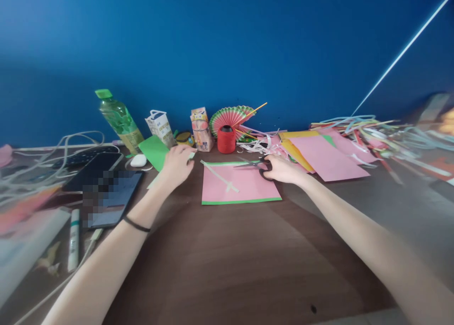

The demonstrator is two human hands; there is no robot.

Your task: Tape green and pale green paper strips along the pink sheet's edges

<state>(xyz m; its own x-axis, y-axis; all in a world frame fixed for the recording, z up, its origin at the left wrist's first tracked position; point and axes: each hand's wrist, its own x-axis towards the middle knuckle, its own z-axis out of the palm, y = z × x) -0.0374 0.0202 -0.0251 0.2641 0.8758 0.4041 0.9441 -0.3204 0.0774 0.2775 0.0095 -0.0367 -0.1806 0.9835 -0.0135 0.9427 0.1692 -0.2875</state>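
Note:
My left hand (177, 164) reaches over a pale green paper piece (154, 151) at the left of the desk, fingers curled on its edge near a light strip. My right hand (282, 169) is closed around the black handles of a pair of scissors (257, 164), whose blades point left over a pink sheet (239, 185). That pink sheet lies on a green sheet showing at its edges, and a pale paper strip (222, 177) rests across it.
Along the blue wall stand a green bottle (118, 119), two small cartons (161, 126), a red thread spool (226, 139) and a paper fan (230, 117). Pink and yellow sheets (326, 157) and paper strips pile at right. A tablet (106, 192), cables, a marker (74, 240) lie left.

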